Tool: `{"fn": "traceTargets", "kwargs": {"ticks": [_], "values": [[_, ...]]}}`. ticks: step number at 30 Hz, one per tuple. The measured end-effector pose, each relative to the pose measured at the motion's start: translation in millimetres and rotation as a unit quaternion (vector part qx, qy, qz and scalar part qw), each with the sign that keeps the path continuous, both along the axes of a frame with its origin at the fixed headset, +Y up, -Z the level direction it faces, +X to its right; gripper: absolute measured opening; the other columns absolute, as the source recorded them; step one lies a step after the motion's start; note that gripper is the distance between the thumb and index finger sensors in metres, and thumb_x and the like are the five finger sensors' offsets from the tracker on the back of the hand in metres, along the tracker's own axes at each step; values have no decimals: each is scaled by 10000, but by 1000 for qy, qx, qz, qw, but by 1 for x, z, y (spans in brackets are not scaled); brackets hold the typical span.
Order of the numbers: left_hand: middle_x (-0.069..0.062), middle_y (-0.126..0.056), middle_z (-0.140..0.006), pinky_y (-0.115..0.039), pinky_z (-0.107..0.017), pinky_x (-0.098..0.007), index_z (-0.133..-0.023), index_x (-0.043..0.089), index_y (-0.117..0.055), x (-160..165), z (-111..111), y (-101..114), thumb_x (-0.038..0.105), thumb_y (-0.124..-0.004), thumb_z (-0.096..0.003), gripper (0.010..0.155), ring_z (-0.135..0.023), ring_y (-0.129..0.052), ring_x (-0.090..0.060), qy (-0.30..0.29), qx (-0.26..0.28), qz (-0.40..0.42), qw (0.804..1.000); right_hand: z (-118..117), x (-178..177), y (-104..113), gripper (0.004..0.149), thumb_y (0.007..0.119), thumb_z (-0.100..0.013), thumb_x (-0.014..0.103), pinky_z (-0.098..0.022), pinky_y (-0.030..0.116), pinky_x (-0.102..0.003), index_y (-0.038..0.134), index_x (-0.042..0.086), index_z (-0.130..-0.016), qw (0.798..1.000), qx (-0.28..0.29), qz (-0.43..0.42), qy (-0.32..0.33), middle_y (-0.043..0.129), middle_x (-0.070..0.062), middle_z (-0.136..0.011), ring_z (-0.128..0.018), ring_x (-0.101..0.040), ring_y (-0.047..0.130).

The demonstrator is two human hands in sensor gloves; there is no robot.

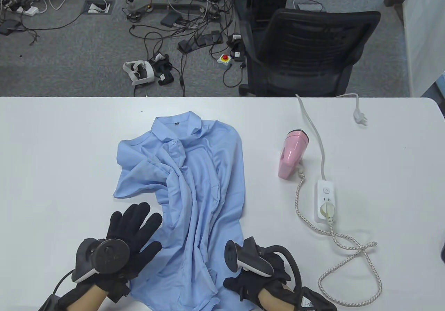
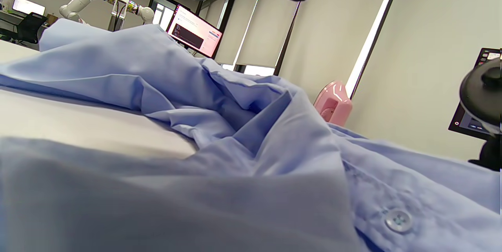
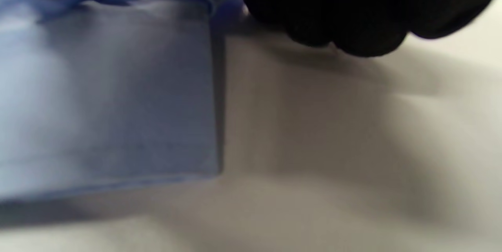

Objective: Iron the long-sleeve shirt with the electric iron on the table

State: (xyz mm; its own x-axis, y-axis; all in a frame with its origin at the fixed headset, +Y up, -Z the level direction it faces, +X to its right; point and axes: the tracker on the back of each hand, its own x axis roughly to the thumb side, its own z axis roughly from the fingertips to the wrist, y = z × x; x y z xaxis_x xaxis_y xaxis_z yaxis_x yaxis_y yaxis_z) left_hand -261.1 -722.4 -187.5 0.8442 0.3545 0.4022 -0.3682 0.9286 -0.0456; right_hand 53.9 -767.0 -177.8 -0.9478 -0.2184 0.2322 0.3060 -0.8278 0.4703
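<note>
Shirt [image 1: 194,199] lies crumpled mid-counter [image 1: 52,151]; iron [image 1: 291,154] stands off to the shirt's right, untouched. Left hand [image 1: 134,234] flat, fingers spread at the hem's left side. Right hand [image 1: 257,279] pinches the hem's right corner. Tug hem taut and spread flat first.

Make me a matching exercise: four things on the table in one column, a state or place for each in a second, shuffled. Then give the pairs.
Things:
1. shirt
2. iron
3. power strip
4. left hand

States or places:
A. pink, standing right of the shirt, untouched
B. fingers spread flat, at the shirt's lower left edge
C. blue, crumpled, collar at the far end
D. white, one plug in it

Pairs: 1-C, 2-A, 3-D, 4-B
</note>
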Motion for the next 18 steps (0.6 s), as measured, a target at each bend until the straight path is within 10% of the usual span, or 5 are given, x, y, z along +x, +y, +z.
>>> {"fn": "traceTargets", "kwargs": {"ticks": [11, 18], "values": [[-75, -265, -1225, -226, -725, -689, -1082, 377, -418, 6, -1, -7, 638, -587, -505, 655, -1113, -301, -363, 2, -8, -6, 1000, -7, 3, -1, 471, 701, -368, 445, -291, 831, -409, 734, 112, -700, 994, -82, -69, 38, 832, -69, -533, -362, -248, 927], [-68, -241, -1231, -214, -730, -688, -1088, 385, -400, 31, -8, 17, 645, -589, -508, 663, -1118, -271, -362, -15, -27, 45, 999, -10, 70, 78, 434, 725, -363, 427, -375, 818, -460, 760, 159, -702, 984, 61, -167, -27, 829, -69, -622, -485, -298, 930]]}}
